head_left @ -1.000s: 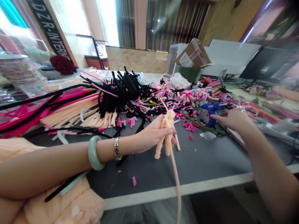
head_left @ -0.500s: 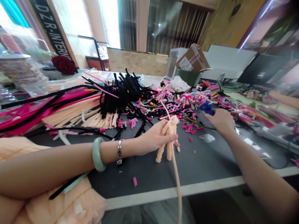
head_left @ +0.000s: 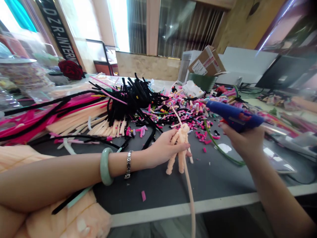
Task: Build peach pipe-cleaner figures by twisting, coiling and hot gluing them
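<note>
My left hand (head_left: 168, 148) is closed around a peach pipe-cleaner doll (head_left: 183, 132), whose twisted legs hang below my fingers. A long peach pipe cleaner (head_left: 189, 191) runs from the doll down past the table's front edge. Over the right part of the table, my right hand (head_left: 244, 140) grips a blue glue gun (head_left: 232, 114), its nozzle pointing left toward the pile of cut pieces. The gun is held up off the table, apart from the doll. Part of its handle is hidden by my fingers.
Black pipe cleaners (head_left: 136, 96) are heaped at centre-left, by peach (head_left: 76, 115) and pink bundles. Small coloured offcuts (head_left: 188, 109) spread across the middle. A green stem (head_left: 218, 145) curves near my right hand. Behind stand a cardboard box (head_left: 208, 62) and a monitor (head_left: 282, 74).
My right hand has lifted the blue glue gun, which now shows in full and points left. The green stem has shifted downward. My left hand keeps holding the doll in nearly the same place.
</note>
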`<state>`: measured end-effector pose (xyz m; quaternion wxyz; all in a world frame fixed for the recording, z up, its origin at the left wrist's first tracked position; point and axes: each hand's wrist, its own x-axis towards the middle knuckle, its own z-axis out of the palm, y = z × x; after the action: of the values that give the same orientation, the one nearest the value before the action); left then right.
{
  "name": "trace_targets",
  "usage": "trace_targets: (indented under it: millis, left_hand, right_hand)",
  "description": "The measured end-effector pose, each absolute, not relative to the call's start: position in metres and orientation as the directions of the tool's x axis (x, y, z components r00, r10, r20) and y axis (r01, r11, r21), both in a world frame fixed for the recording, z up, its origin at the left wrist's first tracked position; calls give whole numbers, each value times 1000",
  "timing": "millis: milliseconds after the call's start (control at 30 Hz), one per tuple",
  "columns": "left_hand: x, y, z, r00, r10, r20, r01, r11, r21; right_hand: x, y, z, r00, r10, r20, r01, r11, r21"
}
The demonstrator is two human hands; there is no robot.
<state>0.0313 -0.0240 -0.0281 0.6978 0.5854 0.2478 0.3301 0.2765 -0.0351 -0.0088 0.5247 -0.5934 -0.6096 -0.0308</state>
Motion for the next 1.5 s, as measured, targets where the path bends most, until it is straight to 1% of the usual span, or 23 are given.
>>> trace_targets:
  millis: [133, 300, 433, 600, 667, 733, 900, 1233, 1500]
  left_hand:
    - [32, -25, -29, 642, 767, 23, -171, 114, 979]
    - [31, -27, -31, 643, 766, -16, -154, 150, 977]
    - [32, -29, -33, 646, 763, -21, -150, 154, 977]
    - [32, -31, -31, 635, 771, -47, -145, 179, 973]
    - [32, -32, -31, 634, 772, -45, -143, 174, 974]
    - [32, -32, -31, 637, 770, -39, -139, 165, 976]
    - [32, -31, -34, 635, 771, -43, -146, 174, 974]
    - [31, -30, -37, 639, 768, -39, -146, 171, 974]
    - [31, -30, -37, 645, 764, -33, -147, 166, 975]
  right_hand:
    - [272, -48, -15, 162, 799, 579, 685, 331, -649]
    - [276, -61, -19, -29, 849, 528, 620, 430, -657]
    - [274, -64, -12, -170, 775, 608, 668, 545, -508]
    - [273, -62, -7, -287, 695, 659, 715, 613, -335]
    - [274, -61, -9, -316, 680, 662, 719, 626, -300]
    - [274, -60, -10, -332, 684, 650, 714, 632, -301]
    - [272, -59, -10, -314, 734, 603, 707, 604, -367]
    - [272, -60, -10, -308, 747, 589, 733, 581, -354]
    - [271, -62, -9, -309, 769, 560, 730, 569, -378]
